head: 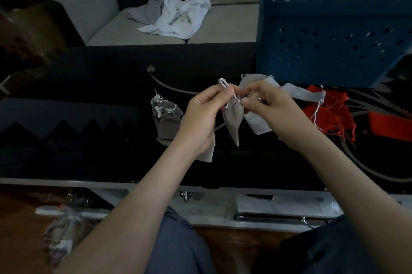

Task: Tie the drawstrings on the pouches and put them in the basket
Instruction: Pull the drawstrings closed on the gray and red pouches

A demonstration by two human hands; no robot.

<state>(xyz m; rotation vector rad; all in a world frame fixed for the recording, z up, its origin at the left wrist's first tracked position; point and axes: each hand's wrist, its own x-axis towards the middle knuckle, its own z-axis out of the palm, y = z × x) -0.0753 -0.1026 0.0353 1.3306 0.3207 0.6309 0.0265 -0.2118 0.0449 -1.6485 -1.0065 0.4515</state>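
Item: grey pouch [233, 120], neck gathered, body hanging to a point; held in the air above the middle of the counter [89, 86], between both hands, touching nothing below.

Item: drawstring [223, 83], white; one loop stands up above the left hand's fingers [225, 95], the rest runs down to the pouch neck.

Left hand [206, 115]: fingers curled, thumb and forefinger pinching the drawstring just below the loop.

Right hand [269, 108]: fingers [249, 89] curled, tips pinching the drawstring at the neck of the pouch; a short end of cord shows against the palm.

Item: basket [330, 35], blue plastic, walls pierced with triangles; stands at the far right corner of the counter; its contents cannot be seen.

Item: tied pouches [166, 115], dark grey, cords knotted; a small heap on the counter just left of the left hand.

Item: pale pouches [296, 92], light grey, lying flat and overlapping behind the right hand, near the basket's front wall; one trails a loose white cord.

Item: flat pale pouch [207, 151]; partly hidden beneath the left wrist.

Item: red pouches [327, 113], frayed threads; toward the right edge of the counter, beside the pale ones.

Beyond the far edge: sofa [107, 26], light grey; crumpled cloths [178, 15], white and grey, on its seat.
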